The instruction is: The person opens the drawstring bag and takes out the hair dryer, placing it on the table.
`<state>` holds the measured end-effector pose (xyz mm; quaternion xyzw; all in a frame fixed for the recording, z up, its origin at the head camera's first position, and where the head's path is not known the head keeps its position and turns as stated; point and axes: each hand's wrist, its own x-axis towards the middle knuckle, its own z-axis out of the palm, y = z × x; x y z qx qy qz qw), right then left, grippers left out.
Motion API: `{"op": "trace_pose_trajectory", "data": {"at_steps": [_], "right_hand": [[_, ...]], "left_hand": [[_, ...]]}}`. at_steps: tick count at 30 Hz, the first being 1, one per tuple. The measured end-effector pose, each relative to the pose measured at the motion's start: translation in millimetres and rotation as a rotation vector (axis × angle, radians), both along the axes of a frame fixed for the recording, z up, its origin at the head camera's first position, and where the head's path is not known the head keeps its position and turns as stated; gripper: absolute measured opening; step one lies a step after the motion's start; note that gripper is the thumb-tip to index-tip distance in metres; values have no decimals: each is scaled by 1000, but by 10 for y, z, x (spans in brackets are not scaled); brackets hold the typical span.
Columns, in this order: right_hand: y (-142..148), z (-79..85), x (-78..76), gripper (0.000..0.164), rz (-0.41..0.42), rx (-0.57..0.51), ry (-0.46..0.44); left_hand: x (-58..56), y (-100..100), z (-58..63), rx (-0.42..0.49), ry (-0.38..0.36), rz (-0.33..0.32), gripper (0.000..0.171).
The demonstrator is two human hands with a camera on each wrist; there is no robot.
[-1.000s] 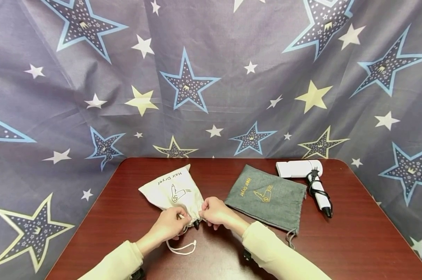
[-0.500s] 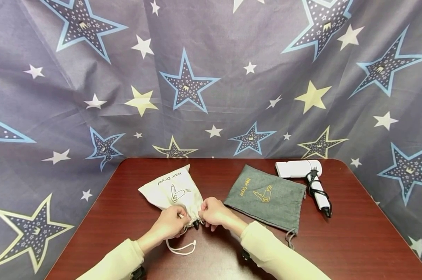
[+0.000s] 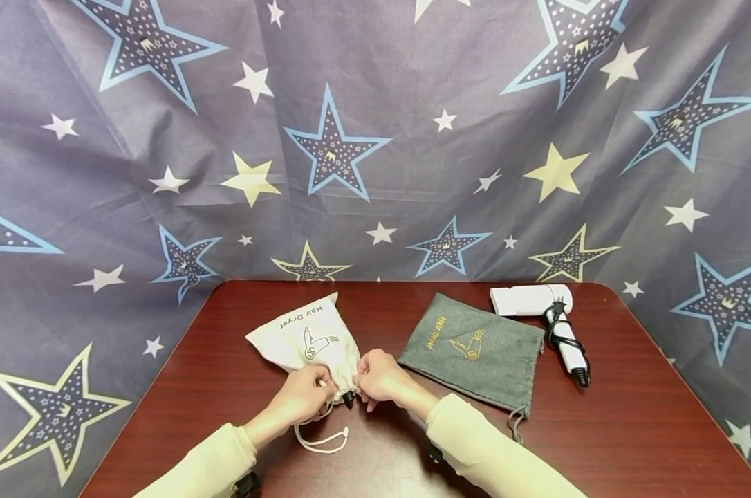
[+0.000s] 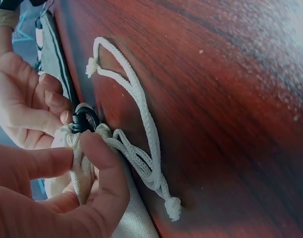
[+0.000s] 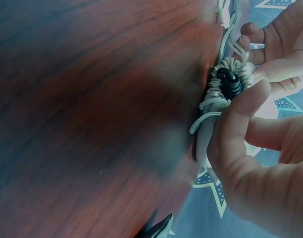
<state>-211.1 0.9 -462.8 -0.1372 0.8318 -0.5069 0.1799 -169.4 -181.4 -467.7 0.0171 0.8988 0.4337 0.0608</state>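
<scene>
A white drawstring bag [image 3: 310, 339], printed with "Hair Dryer" and a dryer outline, lies left of centre with its mouth toward me. That mouth is gathered in tight puckers around a ribbed black tip [image 5: 229, 83] that pokes out. Whatever else the bag contains is hidden by the cloth. My left hand [image 3: 303, 395] pinches the gathered hem on the left side between thumb and forefinger. On the other side, my right hand [image 3: 380, 377] pinches the edge of the mouth. White drawcord [image 4: 141, 106], knotted at its ends, trails onto the table from beside the left hand.
To the right lies a flat grey drawstring bag [image 3: 475, 353] with the same print in yellow. Beyond it, near the back right corner, rests a white hair dryer [image 3: 531, 301] with its black cord wound round the handle. A star-patterned curtain [image 3: 375, 138] hangs behind the table [image 3: 624, 408].
Both hands keep their pinch on the bag mouth and stay almost in place. The right hand's lower fingers have shifted slightly left, closer under the mouth.
</scene>
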Motion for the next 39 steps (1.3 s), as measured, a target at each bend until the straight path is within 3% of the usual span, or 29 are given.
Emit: {"op": "trace_pose_trajectory", "data": {"at_steps": [20,28,39], "right_hand": [[8,10,22,28,17,23,16],[21,-11,28,26,16,11,1],[39,11,41,23,14,9,4]], "left_hand": [[3,-41,-1,-68,49,18,22],[41,-52,-4,13,3,45,17],[39,-62,1,1,16,37,18]]}}
